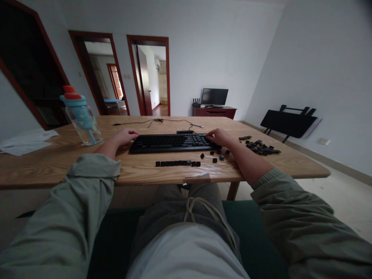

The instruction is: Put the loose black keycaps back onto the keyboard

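Note:
A black keyboard lies on the wooden table in front of me. My left hand rests at the keyboard's left end, fingers curled loosely against its edge. My right hand sits on the keyboard's right end, fingers bent down onto the keys as if pinching one; what it holds is too small to see. A row of loose black keycaps lies in front of the keyboard. A few single keycaps are scattered below my right hand. A pile of keycaps lies to the right.
A clear water bottle with a blue and orange lid stands at the left. White paper lies at the far left. The keyboard's cable runs across the far side. A folded black table leans on the right wall.

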{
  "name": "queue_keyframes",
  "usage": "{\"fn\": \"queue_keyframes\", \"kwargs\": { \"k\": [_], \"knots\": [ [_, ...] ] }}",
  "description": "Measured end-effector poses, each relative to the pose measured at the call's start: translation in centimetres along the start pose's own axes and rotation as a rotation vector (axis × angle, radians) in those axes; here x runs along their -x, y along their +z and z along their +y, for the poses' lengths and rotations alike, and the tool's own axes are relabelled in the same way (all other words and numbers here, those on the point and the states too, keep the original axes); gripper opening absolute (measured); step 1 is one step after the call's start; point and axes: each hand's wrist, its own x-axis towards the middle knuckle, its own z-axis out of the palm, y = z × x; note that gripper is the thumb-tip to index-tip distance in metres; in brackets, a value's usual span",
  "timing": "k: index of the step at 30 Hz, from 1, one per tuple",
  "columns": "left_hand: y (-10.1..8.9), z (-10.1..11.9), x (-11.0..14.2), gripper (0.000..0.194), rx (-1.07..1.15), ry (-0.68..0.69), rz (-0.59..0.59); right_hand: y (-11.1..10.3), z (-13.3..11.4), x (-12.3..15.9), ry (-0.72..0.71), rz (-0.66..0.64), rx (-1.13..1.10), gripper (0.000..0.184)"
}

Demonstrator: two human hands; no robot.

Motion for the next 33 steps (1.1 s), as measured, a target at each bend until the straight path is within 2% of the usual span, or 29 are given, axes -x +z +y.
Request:
{"fn": "queue_keyframes", "kwargs": {
  "k": [6, 10, 15, 18, 24, 33],
  "knots": [
    [0.0, 0.3, 0.2, 0.027, 0.007, 0.03, 0.0, -0.5, -0.8, 0.2, 0.011, -0.029, 0.07, 0.032],
    [0.0, 0.4, 0.2, 0.032, 0.011, 0.005, -0.012, -0.9, -1.6, 0.6, 0.017, -0.079, 0.137, 0.038],
    [0.2, -0.1, -0.3, 0.031, 0.034, 0.035, -0.012, -1.2, -1.9, 1.0, 0.078, -0.107, 0.113, 0.042],
    [0.2, 0.0, -0.2, 0.028, 0.035, 0.07, -0.002, -1.2, -1.9, 1.0, 0.069, -0.118, 0.115, 0.043],
    [0.2, 0.7, 0.4, 0.026, 0.005, 0.017, 0.005, -0.7, -2.2, 0.7, -0.004, -0.131, 0.208, 0.038],
    [0.3, 0.6, 0.6, 0.028, -0.021, -0.016, 0.029, -0.4, -2.6, 0.7, 0.031, -0.113, 0.218, 0.032]
  ]
}}
